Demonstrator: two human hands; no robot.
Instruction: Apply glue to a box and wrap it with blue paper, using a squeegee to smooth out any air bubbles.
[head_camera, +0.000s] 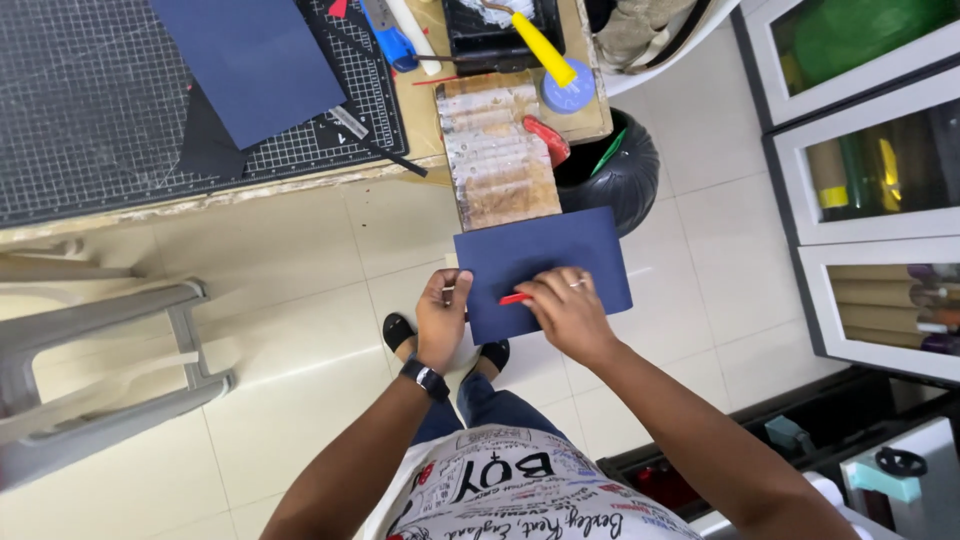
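Head view: left hand (443, 318) fingers closed, pinching the navy card (545, 262) edge, held in mid-air over the floor. Right hand (567, 310) fingers clamp a red tool (515, 298) against it. Risk: unsupported card may flex, so the tool skids.

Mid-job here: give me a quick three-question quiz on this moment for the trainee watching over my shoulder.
1. True or false: the left hand grips the left edge of the dark blue sheet.
2. What small tool does the right hand press on that sheet? A) yellow roller B) red flat tool C) scissors
3. What lies on the cutting mat on the table?

Key:
1. True.
2. B, the red flat tool.
3. A second dark blue sheet, with a black sheet partly beneath it.
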